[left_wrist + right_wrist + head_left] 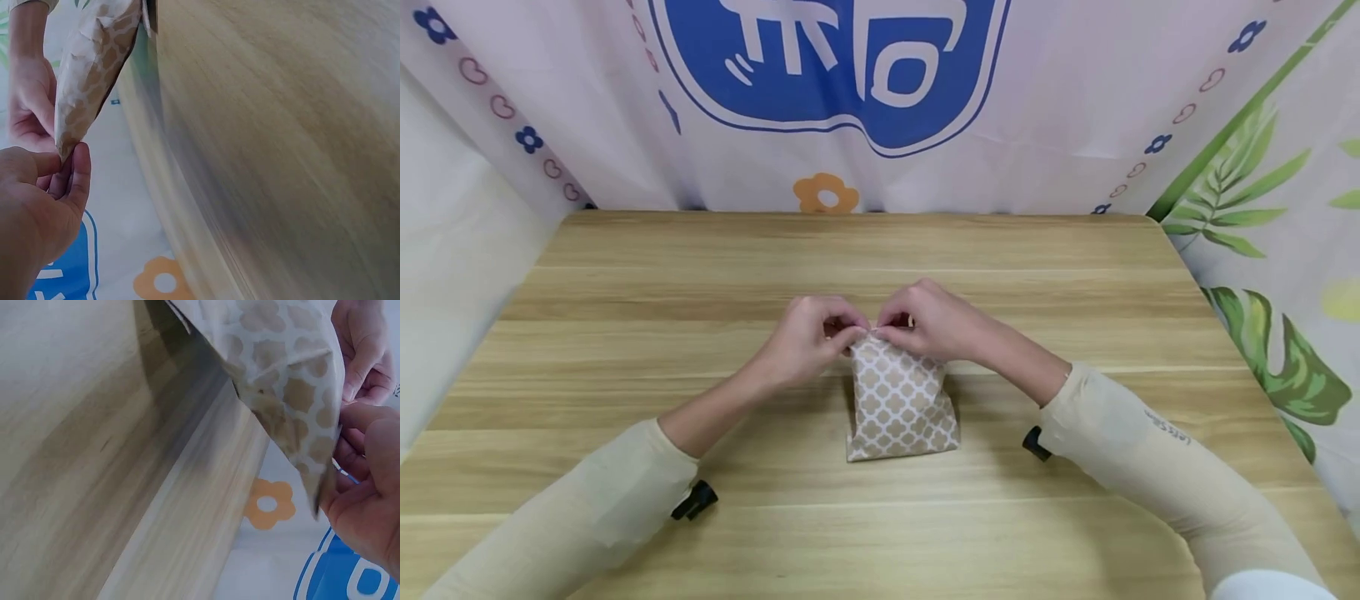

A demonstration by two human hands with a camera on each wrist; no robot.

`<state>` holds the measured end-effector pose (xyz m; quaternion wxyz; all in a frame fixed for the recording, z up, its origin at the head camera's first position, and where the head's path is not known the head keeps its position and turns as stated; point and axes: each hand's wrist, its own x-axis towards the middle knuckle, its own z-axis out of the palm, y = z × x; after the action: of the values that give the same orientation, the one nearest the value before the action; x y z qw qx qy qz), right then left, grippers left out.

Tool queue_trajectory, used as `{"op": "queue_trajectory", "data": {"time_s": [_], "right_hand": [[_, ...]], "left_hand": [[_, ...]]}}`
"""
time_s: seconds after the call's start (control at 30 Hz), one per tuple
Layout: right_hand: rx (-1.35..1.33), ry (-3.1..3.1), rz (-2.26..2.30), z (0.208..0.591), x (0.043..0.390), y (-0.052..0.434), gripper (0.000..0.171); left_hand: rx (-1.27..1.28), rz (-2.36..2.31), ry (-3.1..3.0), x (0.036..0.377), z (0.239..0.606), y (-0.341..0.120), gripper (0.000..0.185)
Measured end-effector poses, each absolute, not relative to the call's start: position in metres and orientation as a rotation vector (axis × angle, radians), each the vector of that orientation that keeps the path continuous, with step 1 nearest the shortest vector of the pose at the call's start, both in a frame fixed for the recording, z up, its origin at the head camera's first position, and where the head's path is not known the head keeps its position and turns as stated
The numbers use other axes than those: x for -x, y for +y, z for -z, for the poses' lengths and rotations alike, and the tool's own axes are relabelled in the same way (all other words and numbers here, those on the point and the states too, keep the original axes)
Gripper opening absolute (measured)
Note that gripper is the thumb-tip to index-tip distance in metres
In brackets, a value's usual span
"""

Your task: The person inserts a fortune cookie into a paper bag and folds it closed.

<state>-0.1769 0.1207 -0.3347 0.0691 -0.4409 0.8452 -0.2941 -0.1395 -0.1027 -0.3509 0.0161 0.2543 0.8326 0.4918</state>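
A tan paper bag (901, 400) with a white lattice pattern stands on the wooden table, its lower edge toward me. At its top edge my left hand (812, 337) pinches the paper between thumb and fingers. Close beside it, my right hand (936, 323) pinches the same edge, the fingertips of both hands nearly meeting. In the left wrist view the bag (94, 69) narrows to a corner in the left hand (47, 194). The right wrist view shows the right hand (369, 475) at the bag's (281, 381) top edge. What the bag contains is hidden.
The wooden table (625, 375) reaches back to a white curtain (1037, 167) with a blue emblem and an orange flower (826, 193). At the right hangs cloth printed with green leaves (1292, 367). Both forearms wear beige sleeves (1120, 425) with small black clips (1036, 443).
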Motion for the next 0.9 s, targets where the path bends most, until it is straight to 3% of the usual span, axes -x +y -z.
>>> {"op": "queue_trajectory", "data": {"time_s": [0.6, 0.9], "right_hand": [[1.022, 2.522, 1.102, 0.353, 0.181, 0.165, 0.009], [1.062, 2.458, 1.128, 0.351, 0.183, 0.166, 0.007]], "left_hand": [[-0.721, -1.553, 2.576, 0.137, 0.356, -0.117, 0.005], [-0.737, -1.568, 2.580, 0.137, 0.359, -0.117, 0.006]]}}
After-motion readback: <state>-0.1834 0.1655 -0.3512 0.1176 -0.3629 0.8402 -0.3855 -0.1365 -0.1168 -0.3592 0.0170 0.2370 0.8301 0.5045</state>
